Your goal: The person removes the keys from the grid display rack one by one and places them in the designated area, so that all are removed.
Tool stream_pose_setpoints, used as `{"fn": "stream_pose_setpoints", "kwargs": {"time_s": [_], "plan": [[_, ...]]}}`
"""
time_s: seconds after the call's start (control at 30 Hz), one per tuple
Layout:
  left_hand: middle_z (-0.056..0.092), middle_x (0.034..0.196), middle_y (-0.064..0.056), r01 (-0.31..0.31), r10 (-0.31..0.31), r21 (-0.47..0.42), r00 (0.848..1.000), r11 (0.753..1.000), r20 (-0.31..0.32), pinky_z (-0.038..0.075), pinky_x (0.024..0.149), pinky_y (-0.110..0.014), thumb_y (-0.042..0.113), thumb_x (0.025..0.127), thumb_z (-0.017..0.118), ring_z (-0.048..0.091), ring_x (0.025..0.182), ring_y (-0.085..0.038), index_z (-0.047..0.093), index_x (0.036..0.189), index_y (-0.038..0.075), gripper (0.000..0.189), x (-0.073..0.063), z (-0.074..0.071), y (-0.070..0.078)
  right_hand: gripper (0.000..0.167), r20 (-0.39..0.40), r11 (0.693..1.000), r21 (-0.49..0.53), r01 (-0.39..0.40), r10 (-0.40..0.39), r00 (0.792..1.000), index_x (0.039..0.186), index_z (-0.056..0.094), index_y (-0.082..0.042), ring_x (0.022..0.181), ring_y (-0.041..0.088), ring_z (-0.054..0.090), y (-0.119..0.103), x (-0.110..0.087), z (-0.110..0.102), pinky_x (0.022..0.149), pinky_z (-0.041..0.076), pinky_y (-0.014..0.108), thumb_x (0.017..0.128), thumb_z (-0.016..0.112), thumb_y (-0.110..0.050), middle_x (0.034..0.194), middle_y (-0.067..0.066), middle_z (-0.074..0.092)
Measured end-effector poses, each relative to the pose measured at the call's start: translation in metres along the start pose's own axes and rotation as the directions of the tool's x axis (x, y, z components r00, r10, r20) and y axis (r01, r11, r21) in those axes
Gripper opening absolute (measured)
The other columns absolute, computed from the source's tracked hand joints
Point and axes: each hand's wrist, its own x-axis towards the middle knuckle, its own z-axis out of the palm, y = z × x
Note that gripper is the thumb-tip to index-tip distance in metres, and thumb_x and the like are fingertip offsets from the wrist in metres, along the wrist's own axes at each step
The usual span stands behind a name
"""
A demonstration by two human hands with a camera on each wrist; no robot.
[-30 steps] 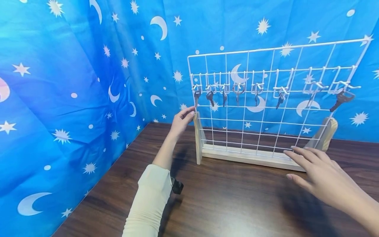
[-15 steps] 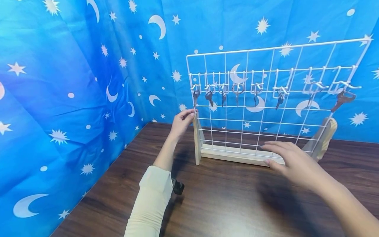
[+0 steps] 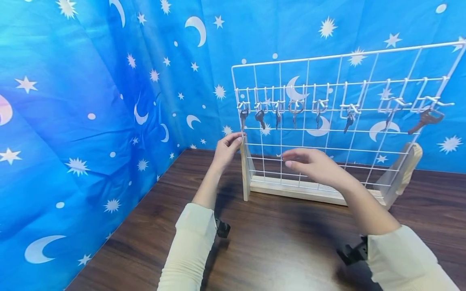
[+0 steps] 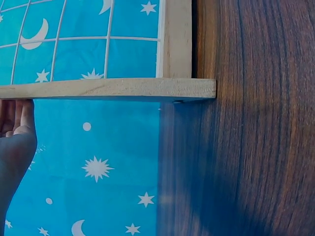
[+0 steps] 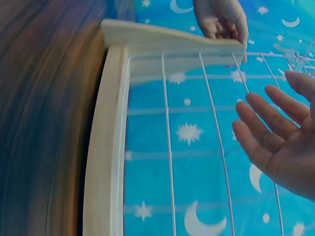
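Note:
A white wire grid (image 3: 308, 60) stands upright in a pale wooden base (image 3: 284, 187) on the table. Keys (image 3: 260, 117) hang in a row from several white wire hooks (image 3: 351, 110) on it, the largest key (image 3: 426, 119) at the far right. With thumb and fingers my left hand (image 3: 225, 154) pinches the top of the left wooden side piece (image 3: 244, 178), beside the grid's edge; the left wrist view shows fingers (image 4: 25, 114) against the wood. My right hand (image 3: 316, 165) hovers before the lower grid, holding nothing, fingers loosely extended in the right wrist view.
The right wooden side piece (image 3: 409, 169) supports the grid's other end. Dark wood-grain table (image 3: 276, 250) lies under everything. A blue cloth (image 3: 145, 60) with moons and stars hangs behind and at the left. Black wrist cameras (image 3: 354, 252) sit below both sleeves.
My right hand has moved left and up across the lower grid, from near its right end toward the middle. My left hand has stayed at the left side piece, its fingertips closing in on it.

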Motion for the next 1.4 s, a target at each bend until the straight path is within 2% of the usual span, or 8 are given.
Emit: {"fn": "stream_pose_setpoints", "kwargs": {"time_s": [0.2,0.4,0.5,0.63,0.83,0.93,1.13,1.4], "plan": [[0.058,0.118,-0.022,0.0,0.0,-0.002,1.0,1.0,0.014,0.049,0.089,-0.031,0.006,0.095,0.051,0.057,0.105,-0.024,0.055,0.117,-0.01,0.028,-0.001,0.006,0.001,0.04,-0.008,0.975,0.221,-0.029,0.031,0.999,0.127,0.051,-0.004,0.1,0.027,0.06,-0.015,0.032,0.013,0.083,0.052,0.04,0.095,0.053,-0.028,0.118,0.016,0.059],[0.056,0.119,-0.025,0.012,-0.012,-0.052,1.0,0.999,0.0,0.049,0.09,-0.032,0.004,0.094,0.051,0.058,0.102,-0.022,0.054,0.118,-0.012,0.029,0.0,0.008,0.0,0.041,-0.164,0.921,0.382,0.075,-0.012,0.986,0.131,0.047,-0.001,0.108,0.031,0.056,-0.04,0.058,0.029,0.085,0.051,0.036,0.095,0.054,-0.02,0.126,0.018,0.054],[0.058,0.115,-0.025,0.013,-0.015,-0.065,1.0,0.998,-0.021,0.05,0.088,-0.032,0.003,0.094,0.051,0.059,0.093,-0.014,0.054,0.117,-0.013,0.029,0.001,0.008,0.0,0.046,-0.269,0.935,0.336,0.115,-0.022,0.963,0.135,0.044,-0.005,0.115,0.03,0.052,-0.053,0.069,0.038,0.087,0.05,0.039,0.094,0.054,-0.023,0.131,0.014,0.051],[0.06,0.109,-0.023,0.017,-0.018,-0.041,0.999,0.999,-0.042,0.051,0.086,-0.032,0.003,0.093,0.052,0.058,0.087,-0.01,0.054,0.117,-0.013,0.028,0.001,0.009,0.0,0.054,-0.383,0.959,0.273,0.072,0.039,0.923,0.14,0.038,-0.009,0.119,0.026,0.049,-0.069,0.079,0.047,0.09,0.049,0.04,0.093,0.054,-0.031,0.134,0.007,0.05],[0.06,0.11,-0.022,0.031,-0.032,-0.015,0.998,0.999,-0.049,0.051,0.087,-0.033,0.006,0.093,0.053,0.058,0.092,-0.015,0.055,0.117,-0.011,0.029,0.001,0.009,0.0,0.049,-0.522,0.937,0.342,0.072,0.126,0.843,0.133,0.047,-0.005,0.108,0.022,0.058,-0.086,0.089,0.056,0.087,0.05,0.035,0.092,0.058,-0.027,0.121,0.01,0.06],[0.061,0.107,-0.02,0.03,-0.031,-0.007,0.998,1.0,-0.052,0.051,0.086,-0.032,0.007,0.093,0.053,0.058,0.091,-0.014,0.056,0.114,-0.011,0.028,0.001,0.007,-0.001,0.048,-0.55,0.924,0.372,0.091,0.141,0.823,0.131,0.049,-0.004,0.097,0.021,0.064,-0.092,0.093,0.057,0.082,0.053,0.03,0.091,0.06,-0.027,0.112,0.011,0.065],[0.062,0.091,-0.007,0.013,-0.013,-0.006,0.998,1.0,-0.062,0.052,0.084,-0.034,0.005,0.092,0.054,0.055,0.083,-0.009,0.057,0.108,-0.012,0.023,0.0,0.002,-0.003,0.039,-0.527,0.87,0.478,0.121,0.173,0.832,0.126,0.053,-0.001,0.082,0.02,0.067,-0.102,0.099,0.057,0.07,0.056,0.027,0.092,0.058,-0.019,0.099,0.014,0.068],[0.062,0.085,0.0,0.012,-0.015,-0.038,0.997,0.999,-0.069,0.052,0.085,-0.034,0.004,0.092,0.054,0.055,0.08,-0.007,0.056,0.111,-0.013,0.026,-0.001,0.001,-0.004,0.032,-0.515,0.851,0.509,0.127,0.183,0.837,0.121,0.056,0.002,0.074,0.018,0.068,-0.104,0.099,0.055,0.064,0.056,0.022,0.093,0.055,-0.012,0.092,0.018,0.068]]}}
